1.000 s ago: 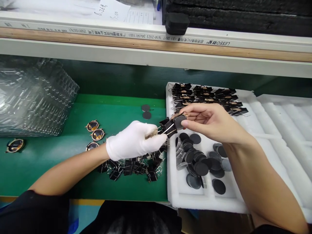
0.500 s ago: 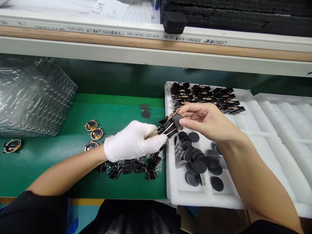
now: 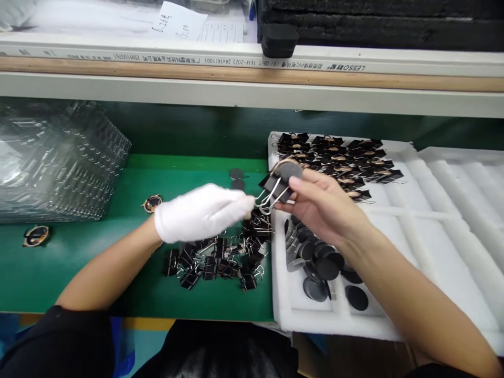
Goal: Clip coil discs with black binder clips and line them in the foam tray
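My right hand [image 3: 323, 205], ungloved, grips a watch case [image 3: 284, 164] with a dark round disc [image 3: 289, 172] on it and black binder clips [image 3: 277, 189] clamped at its edge. The clips' wire handles point down and left. Just left of those handles is my left hand [image 3: 202, 212] in a white glove, its fingers pressed together; whether anything small is between them is hidden. Loose black binder clips [image 3: 210, 268] lie piled on the green table below the glove. More dark discs [image 3: 326, 268] lie in the white foam tray below my right hand.
Clipped watch cases [image 3: 334, 157] fill rows at the back of the foam tray [image 3: 281, 304]. Stacked clear plastic trays [image 3: 59, 163] stand at the left. Gold-rimmed cases [image 3: 36, 236] and two discs [image 3: 236, 174] lie on the green table [image 3: 79, 268]. A shelf edge [image 3: 236, 92] crosses above.
My left hand has let go of the clip handles and moved slightly left. My right hand has brought the clipped case a little up, and its disc now faces me more.
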Available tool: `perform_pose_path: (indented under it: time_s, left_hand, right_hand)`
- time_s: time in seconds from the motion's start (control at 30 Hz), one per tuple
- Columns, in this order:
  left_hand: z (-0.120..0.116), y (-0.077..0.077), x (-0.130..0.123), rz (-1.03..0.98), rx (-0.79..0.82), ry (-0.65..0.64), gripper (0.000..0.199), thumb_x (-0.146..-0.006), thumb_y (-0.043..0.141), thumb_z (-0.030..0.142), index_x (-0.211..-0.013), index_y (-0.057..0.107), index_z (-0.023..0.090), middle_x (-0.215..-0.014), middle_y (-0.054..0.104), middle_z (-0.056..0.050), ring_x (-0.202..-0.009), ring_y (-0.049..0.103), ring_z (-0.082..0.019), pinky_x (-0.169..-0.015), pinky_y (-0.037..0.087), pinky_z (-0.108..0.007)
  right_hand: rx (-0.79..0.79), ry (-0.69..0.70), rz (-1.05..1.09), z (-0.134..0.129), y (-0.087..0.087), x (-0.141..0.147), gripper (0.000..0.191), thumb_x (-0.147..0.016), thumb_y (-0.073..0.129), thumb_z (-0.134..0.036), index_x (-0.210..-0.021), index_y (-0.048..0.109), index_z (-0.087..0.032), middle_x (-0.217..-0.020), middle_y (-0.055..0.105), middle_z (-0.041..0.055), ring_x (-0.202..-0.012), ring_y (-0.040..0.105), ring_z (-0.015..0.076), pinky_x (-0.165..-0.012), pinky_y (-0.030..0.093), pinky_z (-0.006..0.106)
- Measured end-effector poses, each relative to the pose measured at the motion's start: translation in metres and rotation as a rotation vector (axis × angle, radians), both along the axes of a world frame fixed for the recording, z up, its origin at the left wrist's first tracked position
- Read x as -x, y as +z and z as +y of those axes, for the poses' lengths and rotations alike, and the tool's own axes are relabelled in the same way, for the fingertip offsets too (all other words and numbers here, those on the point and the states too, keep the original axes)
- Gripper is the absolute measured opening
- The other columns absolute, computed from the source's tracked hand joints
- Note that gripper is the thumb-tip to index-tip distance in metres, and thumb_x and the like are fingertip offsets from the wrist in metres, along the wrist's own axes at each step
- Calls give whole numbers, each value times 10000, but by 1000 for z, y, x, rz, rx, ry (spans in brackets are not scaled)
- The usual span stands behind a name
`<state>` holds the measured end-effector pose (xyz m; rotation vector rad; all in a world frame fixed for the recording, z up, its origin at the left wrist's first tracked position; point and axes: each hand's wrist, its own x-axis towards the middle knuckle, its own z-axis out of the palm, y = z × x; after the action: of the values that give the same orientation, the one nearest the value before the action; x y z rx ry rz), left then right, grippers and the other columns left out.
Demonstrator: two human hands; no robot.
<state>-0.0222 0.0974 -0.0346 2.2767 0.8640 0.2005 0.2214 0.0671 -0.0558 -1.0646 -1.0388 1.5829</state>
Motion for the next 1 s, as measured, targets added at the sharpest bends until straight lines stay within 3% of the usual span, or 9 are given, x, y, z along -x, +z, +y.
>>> perform_pose_path:
  time_s: [0.07,0.13,0.23,0.3,0.43,0.57,0.7,0.87,1.0]
  left_hand:
    - [11,6,15,205,-173,132,521,-1024,330,575,-798,634,216,-624,547,6,-558,460,-150,-580,307,-287]
    - [16,6,25,411,-208,194,521,-947,446,682,-764,635,232,-583,546,9,-507,438,-153,-549,259,-286]
    - [11,-4,24,582,-112,72,519,-810,602,752,-777,663,238,-588,587,-6,-481,455,-159,-543,259,-280]
    - [3,-12,15,659,-145,19,471,-861,579,664,-739,672,219,-583,591,-36,-489,484,-178,-551,278,-289]
    - [-2,-20,3,758,-335,24,363,-937,440,300,-706,691,178,-650,642,-102,-584,594,-219,-581,329,-306]
    - [8,-18,10,820,-316,74,347,-909,481,333,-695,686,152,-665,648,-125,-579,608,-223,-554,339,-302]
    - [12,-15,15,913,-320,77,341,-909,477,308,-703,689,138,-697,657,-155,-624,646,-281,-541,355,-325]
    - [17,-14,19,863,-389,128,371,-942,452,350,-724,685,160,-667,625,-118,-631,640,-279,-540,333,-318]
    - [19,-6,23,475,-483,286,418,-962,461,472,-693,624,197,-568,529,-17,-534,514,-166,-558,313,-292]
  right_hand:
    - [22,-92,77,1,5,-1,240,-789,844,-409,-985,759,-298,-1011,753,12,-916,705,199,-819,627,347]
    - [63,-160,145,4,9,-5,169,-798,819,-381,-929,742,-305,-989,740,-2,-910,703,206,-854,631,379]
    - [134,-213,153,7,9,-7,101,-827,773,-369,-866,710,-299,-917,707,-2,-809,686,198,-851,642,419]
    - [120,-204,86,8,5,-6,106,-841,761,-384,-871,708,-298,-891,692,1,-777,674,196,-809,646,410]
    - [35,-102,-62,5,-3,0,156,-815,815,-404,-846,764,-260,-881,707,18,-708,624,160,-619,585,294]
    - [-58,5,-108,2,-2,1,194,-754,894,-385,-865,819,-244,-893,756,29,-800,665,155,-708,567,256]
    - [-83,18,-118,1,-2,0,150,-793,872,-374,-894,825,-272,-929,779,20,-845,692,164,-795,574,285]
    - [-82,18,-124,2,-7,-2,115,-817,859,-359,-900,823,-287,-952,784,10,-857,696,154,-795,571,272]
    - [-140,118,-161,1,-9,-2,94,-855,832,-363,-930,826,-306,-1028,792,22,-972,724,189,-919,575,338]
